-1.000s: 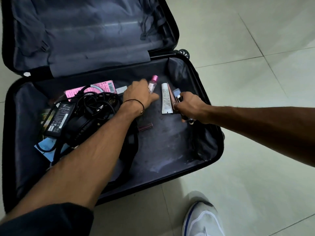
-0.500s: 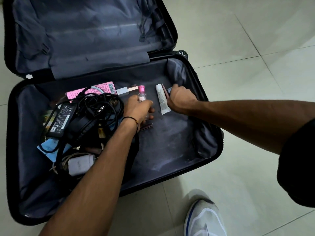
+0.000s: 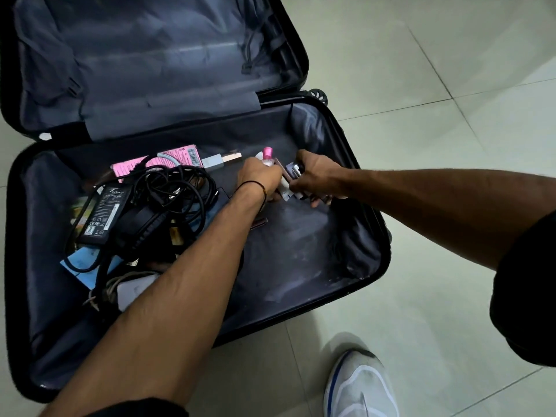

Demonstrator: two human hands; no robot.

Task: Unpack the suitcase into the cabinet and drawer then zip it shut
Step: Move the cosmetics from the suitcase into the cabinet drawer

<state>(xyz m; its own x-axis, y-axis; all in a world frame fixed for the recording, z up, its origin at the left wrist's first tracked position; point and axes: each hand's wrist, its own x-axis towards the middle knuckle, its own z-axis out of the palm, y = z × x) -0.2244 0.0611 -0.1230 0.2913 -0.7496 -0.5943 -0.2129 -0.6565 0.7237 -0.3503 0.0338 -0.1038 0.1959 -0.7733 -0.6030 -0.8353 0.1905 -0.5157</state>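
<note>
Toward the far right corner of the open suitcase (image 3: 301, 254), the left hand (image 3: 258, 179) grips a pink-capped bottle (image 3: 267, 154), just beside the right hand (image 3: 316, 176), which is curled round small items (image 3: 293, 170).

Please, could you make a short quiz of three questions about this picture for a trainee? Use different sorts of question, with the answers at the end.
1. True or false: the suitcase is zipped shut.
2. The cap of the bottle in the left hand is: A pink, B green, C black.
3. Fill in: the black adapter lies on the person's ____ side of the suitcase.

Key: 1 false; 2 A; 3 left.
</note>
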